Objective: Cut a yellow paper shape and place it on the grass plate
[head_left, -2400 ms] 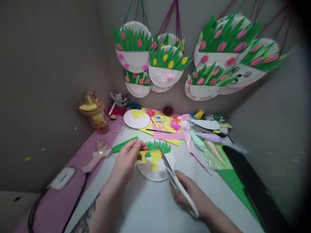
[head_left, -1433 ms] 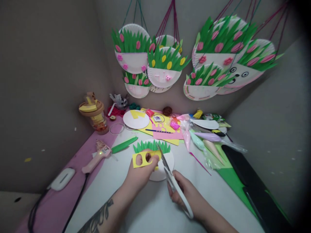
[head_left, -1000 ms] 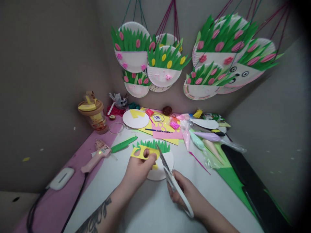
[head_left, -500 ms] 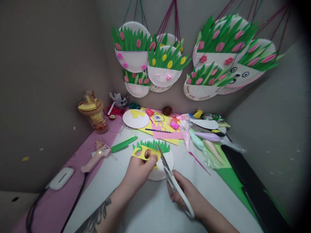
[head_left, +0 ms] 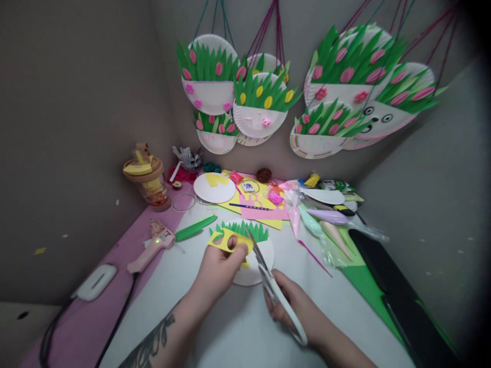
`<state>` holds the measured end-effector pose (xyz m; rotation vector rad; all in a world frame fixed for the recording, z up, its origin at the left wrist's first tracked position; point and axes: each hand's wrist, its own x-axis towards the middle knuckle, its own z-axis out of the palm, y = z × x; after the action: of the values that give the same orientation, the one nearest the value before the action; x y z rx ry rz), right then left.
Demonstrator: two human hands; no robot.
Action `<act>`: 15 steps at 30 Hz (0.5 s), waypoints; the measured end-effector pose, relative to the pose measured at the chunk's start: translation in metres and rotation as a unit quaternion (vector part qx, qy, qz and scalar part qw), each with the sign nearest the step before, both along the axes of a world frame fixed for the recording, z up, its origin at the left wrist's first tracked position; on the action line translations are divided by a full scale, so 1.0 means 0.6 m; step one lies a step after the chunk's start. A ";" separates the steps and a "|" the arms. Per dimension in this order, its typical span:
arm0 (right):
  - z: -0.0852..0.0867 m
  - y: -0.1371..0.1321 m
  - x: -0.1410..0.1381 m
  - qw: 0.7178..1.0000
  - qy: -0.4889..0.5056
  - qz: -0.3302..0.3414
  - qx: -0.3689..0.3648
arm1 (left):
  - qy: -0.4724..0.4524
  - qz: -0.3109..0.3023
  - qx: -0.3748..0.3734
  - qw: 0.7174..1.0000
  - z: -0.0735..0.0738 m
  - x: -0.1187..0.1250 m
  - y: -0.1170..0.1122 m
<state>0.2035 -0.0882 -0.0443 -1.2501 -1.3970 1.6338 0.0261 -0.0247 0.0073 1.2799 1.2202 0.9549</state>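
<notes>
Pinching left hand [head_left: 220, 267]: clamped on yellow paper strip [head_left: 242, 238], thumb pressing near its right end.
Yellow strip: held above the far left part of white round plate [head_left: 251, 276]; cut through with round holes.
Right hand [head_left: 290, 297]: clamped on scissors [head_left: 271, 282], wrapped around their white handles.
Scissors: tilted, pointing away and leftward, at the strip's right end; contact with the paper hard to tell.
White round plate: lying on bench [head_left: 238, 327], bearing green paper fringe [head_left: 261, 234] along its far side and small yellow piece [head_left: 245, 263] near the left hand; partly hidden.
Pink glue gun [head_left: 155, 246]: lying left of the plate, just beside green paper leaf [head_left: 195, 228].
Back of bench: covered with overlapping yellow and pink sheet [head_left: 280, 212], crossed by dark blue stick [head_left: 251, 206]; to the left, second white disc [head_left: 209, 194] under yellow scrap [head_left: 217, 180].
Right side: strewn with pastel plastic bags [head_left: 332, 216], near black slab [head_left: 372, 258].
Wall: hung with white plate decorations [head_left: 261, 120], trimmed in green blades and pink or yellow blossoms.
</notes>
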 end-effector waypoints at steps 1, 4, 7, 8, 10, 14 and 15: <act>0.000 0.000 0.000 1.000 0.000 -0.002 -0.001 | -0.006 -0.003 -0.008 1.000 -0.001 -0.001 0.001; -0.001 -0.001 0.000 1.000 -0.005 -0.004 -0.005 | -0.022 -0.008 -0.024 0.999 -0.005 -0.003 0.002; -0.001 -0.001 0.000 1.000 -0.004 -0.001 -0.002 | -0.033 0.004 -0.029 0.999 -0.008 -0.004 0.004; -0.001 -0.001 0.000 1.000 -0.004 -0.001 -0.001 | -0.034 0.008 -0.030 0.999 -0.008 -0.005 0.004; -0.003 -0.002 0.000 1.000 -0.008 0.001 -0.001 | -0.027 0.012 -0.026 0.999 -0.007 -0.005 0.005; -0.004 -0.002 0.001 1.000 -0.007 0.004 -0.003 | -0.002 0.004 -0.008 1.000 -0.006 -0.009 0.005; -0.004 -0.002 0.001 1.000 -0.005 0.004 -0.003 | 0.003 0.003 -0.003 1.000 -0.006 -0.010 0.005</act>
<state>0.2041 -0.0895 -0.0465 -1.2600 -1.4059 1.6414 0.0201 -0.0215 0.0040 1.2748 1.2309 0.9516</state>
